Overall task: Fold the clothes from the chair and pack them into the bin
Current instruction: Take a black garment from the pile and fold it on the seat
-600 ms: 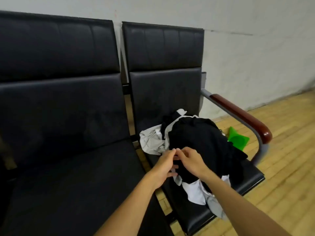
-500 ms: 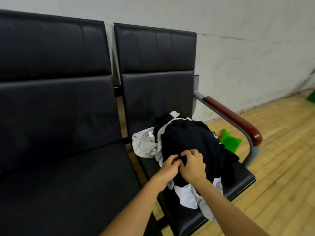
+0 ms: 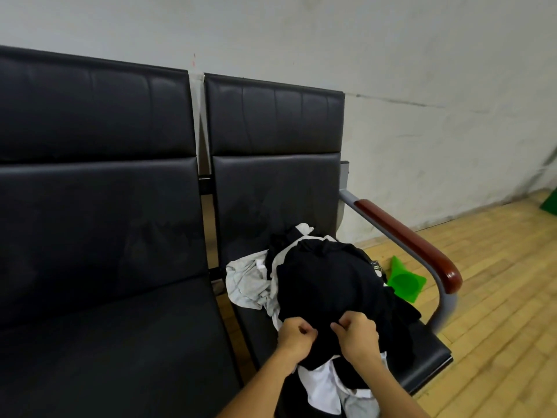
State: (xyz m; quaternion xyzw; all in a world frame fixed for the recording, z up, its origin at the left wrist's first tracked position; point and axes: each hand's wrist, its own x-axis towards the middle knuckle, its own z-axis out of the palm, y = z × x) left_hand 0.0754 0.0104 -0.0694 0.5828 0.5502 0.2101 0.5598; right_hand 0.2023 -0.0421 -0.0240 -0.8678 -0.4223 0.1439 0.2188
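Note:
A heap of clothes lies on the right seat of a black chair point(image 3: 271, 194). On top is a black garment point(image 3: 325, 279) with a small badge near its right side. White and grey garments point(image 3: 247, 282) stick out under it to the left and at the front. My left hand point(image 3: 294, 334) and my right hand point(image 3: 357, 333) both grip the near edge of the black garment, a small gap between them, fingers curled into the cloth. No bin is in view.
The left seat point(image 3: 105, 342) of the chair is bare. A metal armrest with a red-brown wooden pad point(image 3: 410, 236) borders the right seat. A green plastic object point(image 3: 405, 282) lies on the wooden floor beyond it. A white wall stands behind.
Both hands went from touching the cloth edge close together to gripping the black garment and moving slightly apart. The view has tilted down and shifted.

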